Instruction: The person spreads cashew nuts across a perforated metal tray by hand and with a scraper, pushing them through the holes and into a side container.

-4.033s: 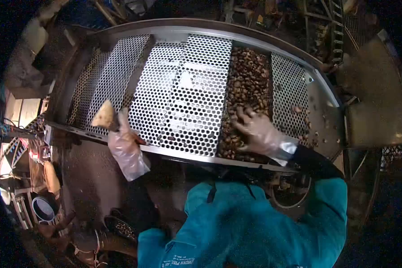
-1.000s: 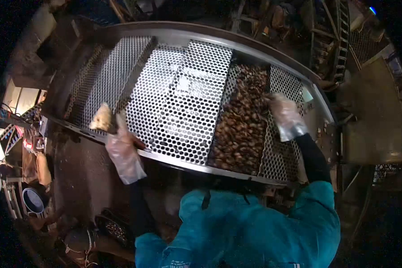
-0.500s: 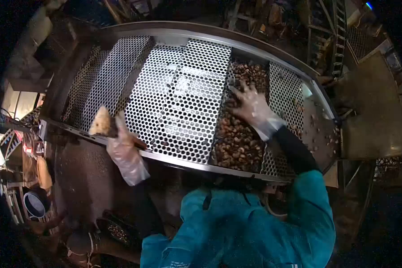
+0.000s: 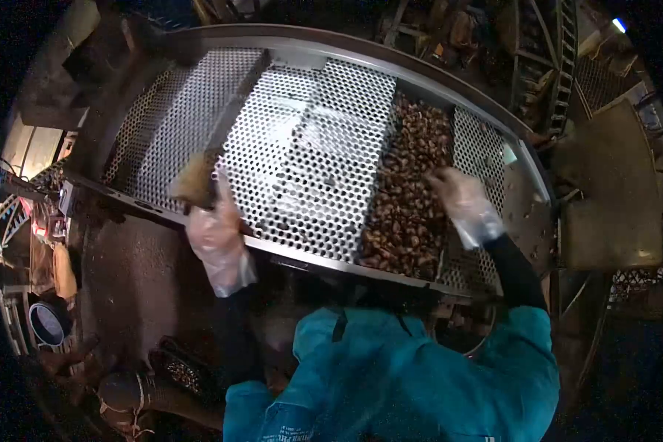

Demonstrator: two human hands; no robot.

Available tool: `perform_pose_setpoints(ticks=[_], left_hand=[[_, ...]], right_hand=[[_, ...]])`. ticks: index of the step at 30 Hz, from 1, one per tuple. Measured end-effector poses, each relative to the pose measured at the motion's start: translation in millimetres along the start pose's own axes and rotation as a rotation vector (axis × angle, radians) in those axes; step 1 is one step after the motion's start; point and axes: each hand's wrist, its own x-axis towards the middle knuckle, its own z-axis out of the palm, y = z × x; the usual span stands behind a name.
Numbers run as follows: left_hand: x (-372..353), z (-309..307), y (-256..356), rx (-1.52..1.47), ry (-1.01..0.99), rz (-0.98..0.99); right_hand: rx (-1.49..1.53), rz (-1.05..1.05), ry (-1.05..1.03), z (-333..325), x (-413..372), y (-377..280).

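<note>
A long grey perforated-metal tray (image 4: 331, 140) carries a band of small brown nut-like pieces (image 4: 409, 210). The right hand (image 4: 462, 200), in a clear plastic glove, is at that band's right edge, fingers curled; I cannot tell whether its grip holds any. The left hand (image 4: 217, 239), likewise gloved, grips a tan wedge-shaped tool (image 4: 192, 181) at the tray's near edge, well left of the pieces.

The gloved left hand (image 4: 217, 236) stands at the near edge of the perforated tray (image 4: 324, 195), left of its middle, its fingers curled in a grip. The dark-sleeved left forearm (image 4: 237, 331) rises almost upright from below that edge. The gloved right hand (image 4: 464, 205) is over the tray's right part, fingers bunched and bent inward; whether they touch is unclear. The dark-sleeved right forearm (image 4: 518, 271) slants leftward up to it.
</note>
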Motion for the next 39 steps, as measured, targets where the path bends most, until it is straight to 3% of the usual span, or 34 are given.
perform_pose_setpoints(ticks=[1, 2, 3, 5, 7, 8, 9, 11, 12, 13, 14, 16, 19, 21, 22, 24, 25, 28, 29, 30, 31, 32, 33, 34, 35, 36, 37, 39], left_hand=[[4, -5, 9, -0.107, -0.038, -0.13], [14, -22, 48, -0.465, -0.123, -0.49], [15, -15, 18, -0.206, -0.199, -0.135], [16, -3, -42, 0.473, 0.029, 0.602], [24, -2, -39, 0.171, 0.032, 0.363], [28, -2, -38, 0.014, 0.058, 0.252], [41, -21, -7, -0.315, -0.033, -0.036], [57, -23, -11, -0.444, -0.189, -0.546], [46, -12, -33, -0.203, -0.113, -0.197], [35, -1, -54, 0.087, 0.046, 0.113], [28, 3, -45, 0.158, 0.092, 0.237], [18, -4, -12, 0.036, -0.006, 0.062], [27, -31, 33, -0.296, -0.263, -0.478], [20, -16, 20, 0.102, -0.171, -0.285], [21, -18, 22, 0.36, -0.22, -0.213], [41, -8, -36, 0.284, -0.149, 0.206], [51, -3, -65, 0.264, -0.115, 0.412], [48, -12, -49, 0.089, -0.158, 0.115], [31, -5, -47, 0.226, -0.002, 0.335], [20, 0, -44, 0.25, 0.065, 0.386], [15, -2, -35, 0.251, 0.061, 0.377], [13, -6, -29, 0.207, 0.005, 0.297], [12, -12, -22, 0.121, -0.101, 0.145], [16, -20, 12, -0.456, -0.19, -0.306], [14, -18, 13, -0.412, -0.202, -0.26], [6, -9, 5, -0.186, -0.071, -0.005], [-4, 4, -10, 0.041, 0.06, 0.248], [0, 4, -32, 0.415, 0.044, 0.434]], right_hand=[[-0.124, 0.017, 0.007, -17, -19, -3], [-0.24, 0.026, 0.013, -32, -36, -3], [-0.352, 0.03, 0.031, -43, -51, -1], [-0.621, 0.088, 0.07, -48, -66, 0], [-0.934, 0.295, 0.038, -32, -45, -42], [-0.862, 0.294, 0.024, -11, -27, -60], [-0.816, 0.227, -0.033, 5, -6, -88], [-0.712, 0.102, -0.155, 36, 35, -144], [-0.878, 0.227, -0.387, 51, 58, -173], [-0.915, 0.308, -0.437, 62, 72, -170], [-0.865, 0.41, -0.331, 62, 84, -170], [-0.755, 0.588, -0.128, 51, 109, -163], [-0.718, 0.065, 0.22, 88, 123, 4], [-0.157, -0.203, 0.27, 99, 118, 14], [0.127, -0.33, 0.289, 106, 116, 13], [0.329, -0.447, 0.259, 105, 107, -2], [0.256, -0.446, 0.214, 97, 99, -26], [0.088, -0.419, 0.128, 89, 55, -37], [0.047, -0.262, 0.101, 78, 42, -45], [0.001, -0.106, 0.068, 67, 28, -54], [-0.024, 0.196, 0.034, 42, 19, -86], [-0.06, 0.498, -0.015, 17, 11, -119], [-0.136, 0.507, -0.049, 0, -8, -105], [-0.228, 0.359, -0.066, -11, -34, -64], [-0.371, 0.171, -0.098, -20, -60, -17], [-0.544, 0.07, -0.133, -28, -83, 14], [-1.109, 0.484, -0.193, -48, -81, -34], [-0.786, 0.712, -0.207, -51, -47, -106]])
